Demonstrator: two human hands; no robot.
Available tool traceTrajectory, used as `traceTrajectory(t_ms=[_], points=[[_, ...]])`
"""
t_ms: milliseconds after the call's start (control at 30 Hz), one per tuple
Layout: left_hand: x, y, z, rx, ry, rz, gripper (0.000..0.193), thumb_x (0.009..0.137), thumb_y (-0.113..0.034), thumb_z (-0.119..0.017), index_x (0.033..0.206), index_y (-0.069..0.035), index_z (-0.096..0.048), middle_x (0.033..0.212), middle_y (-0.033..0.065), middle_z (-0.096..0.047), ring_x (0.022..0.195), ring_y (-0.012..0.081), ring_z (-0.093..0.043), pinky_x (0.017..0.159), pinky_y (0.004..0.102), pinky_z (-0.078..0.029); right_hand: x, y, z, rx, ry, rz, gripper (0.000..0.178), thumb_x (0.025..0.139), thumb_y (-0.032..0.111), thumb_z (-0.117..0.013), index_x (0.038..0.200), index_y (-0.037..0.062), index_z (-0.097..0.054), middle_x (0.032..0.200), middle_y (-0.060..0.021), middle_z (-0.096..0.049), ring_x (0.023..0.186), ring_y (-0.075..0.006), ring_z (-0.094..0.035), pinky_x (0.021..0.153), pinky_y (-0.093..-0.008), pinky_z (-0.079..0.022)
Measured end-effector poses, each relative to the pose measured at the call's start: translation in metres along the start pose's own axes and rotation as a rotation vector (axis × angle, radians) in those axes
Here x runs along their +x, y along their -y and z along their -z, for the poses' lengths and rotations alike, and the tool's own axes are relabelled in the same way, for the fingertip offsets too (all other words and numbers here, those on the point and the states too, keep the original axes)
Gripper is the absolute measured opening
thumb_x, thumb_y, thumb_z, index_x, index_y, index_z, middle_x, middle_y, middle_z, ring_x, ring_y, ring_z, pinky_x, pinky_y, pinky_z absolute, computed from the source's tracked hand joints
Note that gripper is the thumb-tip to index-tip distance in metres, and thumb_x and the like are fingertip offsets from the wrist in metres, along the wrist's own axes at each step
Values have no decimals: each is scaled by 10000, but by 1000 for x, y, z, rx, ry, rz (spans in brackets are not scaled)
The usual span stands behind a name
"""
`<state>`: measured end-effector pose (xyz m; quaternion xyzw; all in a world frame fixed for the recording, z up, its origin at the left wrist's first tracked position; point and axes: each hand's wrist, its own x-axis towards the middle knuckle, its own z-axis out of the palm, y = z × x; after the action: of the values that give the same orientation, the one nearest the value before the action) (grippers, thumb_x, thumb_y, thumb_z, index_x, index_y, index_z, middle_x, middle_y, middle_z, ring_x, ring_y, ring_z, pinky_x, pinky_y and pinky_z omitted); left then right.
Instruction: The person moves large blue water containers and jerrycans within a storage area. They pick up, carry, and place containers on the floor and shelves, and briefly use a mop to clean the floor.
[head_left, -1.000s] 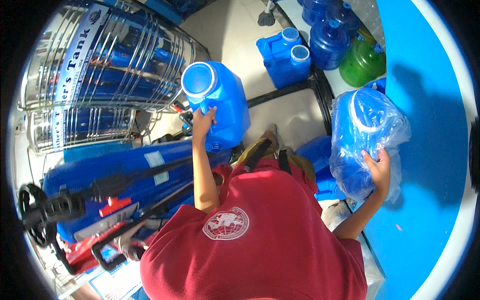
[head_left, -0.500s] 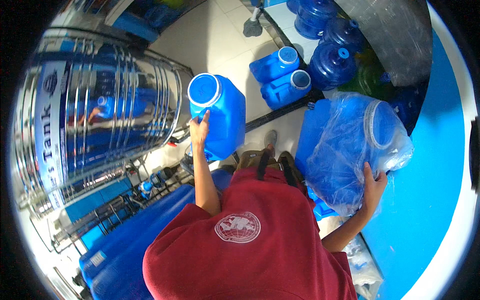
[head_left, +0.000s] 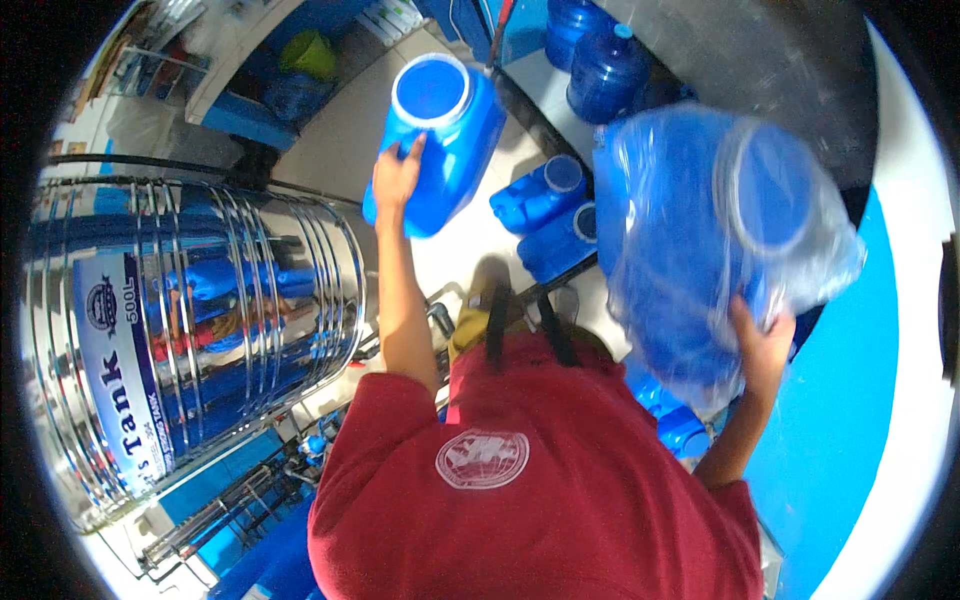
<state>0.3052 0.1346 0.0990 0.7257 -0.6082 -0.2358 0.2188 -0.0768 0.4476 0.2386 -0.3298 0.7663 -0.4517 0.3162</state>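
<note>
My left hand (head_left: 398, 182) is closed round the handle of a blue plastic jug (head_left: 455, 170) with a wide blue lid ringed in white. The jug hangs above the tiled floor, tilted a little. On the other side, my right hand (head_left: 762, 345) grips a second blue jug (head_left: 680, 230) wrapped in clear, crinkled plastic. Its white-ringed lid (head_left: 775, 188) shows through the wrap. Which part the right fingers hold is hard to see under the folds. Between the two, a pair of smaller blue jugs (head_left: 545, 195) stands on the floor beyond my feet.
A shiny ribbed steel tank (head_left: 250, 300) lies to the left, with pipework (head_left: 240, 500) below it. Large round blue water bottles (head_left: 606, 75) stand behind a dark ledge at the far right. A blue wall (head_left: 830, 420) runs along my right. More blue containers (head_left: 680, 425) sit under the wrapped jug.
Both jugs have moved farther forward, and the wrapped one has come up nearer the camera. My view and body have shifted ahead, bringing a yellow-green bucket into sight at the back.
</note>
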Motion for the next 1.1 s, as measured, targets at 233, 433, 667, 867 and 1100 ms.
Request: traceTrajectory(t_ms=[233,433,667,867,1100], points=[[95,-9,-67,151,-40,-90,637,812,-558,-521,1152,-24,-591,990,248,-633,967,389,-604,850,447,-465,87,34,-151,66,-2,78,179,797,143,-691,903,9,-638,799,-19,-645,697,-79,-552,644,-257,-454],[211,31,-126,127,180,-162,659,819,-560,-509,1159,0,-580,1023,259,-619,992,389,-593,872,444,-455,177,20,-297,-84,-275,-117,313,794,242,-674,881,-53,-613,811,-110,-636,714,-163,-566,628,-326,-459],[307,89,-197,138,428,-119,719,872,-534,-460,1148,127,-523,1151,306,-543,1107,406,-516,973,432,-381,282,-87,-442,245,-384,-297,311,808,247,-632,818,-61,-590,774,-127,-616,696,-197,-555,616,-373,-447],[337,140,-261,213,474,-278,526,897,-440,-480,887,73,-601,893,304,-597,850,452,-568,769,495,-429,312,-182,-517,207,-329,-318,287,840,219,-587,880,-64,-571,781,-107,-622,687,-197,-580,623,-376,-463],[353,186,-359,199,594,-525,532,904,-452,-466,859,62,-598,823,289,-597,792,445,-570,714,499,-433,335,-299,-609,25,-387,-371,385,844,294,-588,997,-54,-535,864,-224,-603,800,-377,-588,744,-478,-458]])
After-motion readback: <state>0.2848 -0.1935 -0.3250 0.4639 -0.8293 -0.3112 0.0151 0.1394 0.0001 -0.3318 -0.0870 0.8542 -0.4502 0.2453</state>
